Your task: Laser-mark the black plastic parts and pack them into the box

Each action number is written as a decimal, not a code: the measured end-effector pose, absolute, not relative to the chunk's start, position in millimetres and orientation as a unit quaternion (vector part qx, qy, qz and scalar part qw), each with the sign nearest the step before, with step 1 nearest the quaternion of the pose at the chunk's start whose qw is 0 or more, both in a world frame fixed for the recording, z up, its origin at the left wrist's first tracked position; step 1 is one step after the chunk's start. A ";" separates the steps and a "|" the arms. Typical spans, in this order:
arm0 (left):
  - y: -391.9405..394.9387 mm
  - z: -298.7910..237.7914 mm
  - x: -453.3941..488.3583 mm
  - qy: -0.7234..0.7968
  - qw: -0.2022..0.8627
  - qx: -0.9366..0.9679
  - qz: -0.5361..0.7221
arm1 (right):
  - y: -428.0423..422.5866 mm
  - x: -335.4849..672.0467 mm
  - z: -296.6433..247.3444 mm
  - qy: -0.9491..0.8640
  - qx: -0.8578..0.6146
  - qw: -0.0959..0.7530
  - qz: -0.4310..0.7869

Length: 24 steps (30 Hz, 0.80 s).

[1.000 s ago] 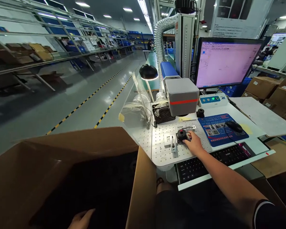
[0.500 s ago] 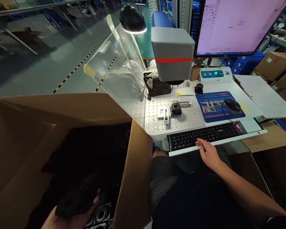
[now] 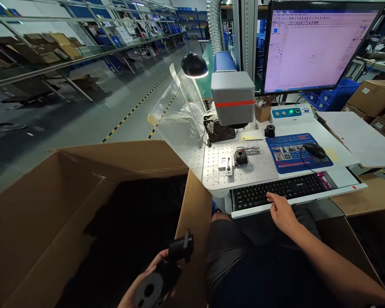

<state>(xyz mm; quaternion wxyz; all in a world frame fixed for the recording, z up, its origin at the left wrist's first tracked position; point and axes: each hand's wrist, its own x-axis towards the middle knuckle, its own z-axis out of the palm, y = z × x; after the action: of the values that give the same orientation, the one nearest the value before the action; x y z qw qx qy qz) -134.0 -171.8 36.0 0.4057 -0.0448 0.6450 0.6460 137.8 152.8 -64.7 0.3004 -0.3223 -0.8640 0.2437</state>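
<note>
My left hand (image 3: 147, 273) is closed around black round flanged parts, above the near side of a large cardboard box. One black flanged part (image 3: 179, 248) juts out past the fingers. Another black part with a grey ring face and a central hole (image 3: 149, 290) lies lower in the same hand. My right hand (image 3: 281, 210) is open, palm down, its fingertips at the front edge of the black keyboard (image 3: 282, 190). A similar black round part (image 3: 241, 157) sits on the perforated metal plate (image 3: 256, 171), beneath the grey machine head (image 3: 233, 96).
The cardboard box (image 3: 192, 222) with dark contents stands at my left. A mouse pad (image 3: 295, 160), a mouse (image 3: 315, 150) and another black part (image 3: 270, 131) are on the table. Behind are a monitor (image 3: 321, 55), a small black fan (image 3: 221, 130) and a lamp (image 3: 194, 65).
My left hand has come up and rightward from inside the box with the black parts. My right hand stays at the keyboard. The camera view has tilted up.
</note>
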 end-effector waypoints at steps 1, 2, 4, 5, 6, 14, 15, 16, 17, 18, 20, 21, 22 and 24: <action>-169.8 37.6 -133.1 0.631 0.417 -0.046 0.652 | 154.0 137.8 -61.8 -0.861 -0.324 0.307 0.243; -167.7 37.2 -134.4 0.618 0.422 -0.048 0.662 | 155.4 137.5 -58.6 -0.858 -0.327 0.312 0.244; -163.3 30.1 -143.6 0.589 0.428 -0.059 0.682 | 158.7 135.5 -52.0 -0.853 -0.330 0.319 0.247; -161.1 23.7 -150.5 0.579 0.432 -0.069 0.688 | 160.6 133.8 -48.7 -0.852 -0.331 0.320 0.249; -159.0 16.2 -158.2 0.568 0.434 -0.082 0.695 | 162.5 131.6 -45.5 -0.851 -0.332 0.321 0.251; -158.4 -22.0 -186.5 0.528 0.439 -0.154 0.711 | 191.1 89.7 -18.8 -0.847 -0.326 0.342 0.243; -159.5 -22.3 -186.1 0.521 0.438 -0.164 0.714 | 197.5 80.1 -15.7 -0.845 -0.329 0.345 0.242; -160.5 -22.6 -186.1 0.514 0.439 -0.178 0.715 | 204.7 69.4 -13.1 -0.843 -0.334 0.345 0.242; -161.4 -23.1 -186.8 0.508 0.442 -0.193 0.714 | 212.3 57.6 -11.1 -0.841 -0.342 0.341 0.242; -162.2 -24.1 -188.2 0.502 0.449 -0.204 0.710 | 220.3 44.9 -9.7 -0.840 -0.353 0.334 0.243; -163.6 -27.4 -192.8 0.497 0.458 -0.218 0.704 | 236.4 18.1 -8.7 -0.837 -0.377 0.312 0.246; -164.3 -29.4 -195.3 0.496 0.461 -0.227 0.700 | 243.9 4.8 -9.0 -0.835 -0.388 0.301 0.248; -165.0 -31.3 -197.5 0.493 0.463 -0.239 0.697 | 250.6 -8.1 -9.5 -0.834 -0.398 0.292 0.248; -166.2 -33.7 -200.2 0.485 0.457 -0.265 0.697 | 261.0 -31.0 -10.5 -0.830 -0.410 0.287 0.246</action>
<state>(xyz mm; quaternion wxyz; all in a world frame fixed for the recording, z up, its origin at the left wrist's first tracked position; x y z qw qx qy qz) -200.2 -166.2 -33.7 0.4571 -0.2645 0.4849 0.6972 -31.0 261.0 -10.5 0.2868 -0.4096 -0.8305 0.2455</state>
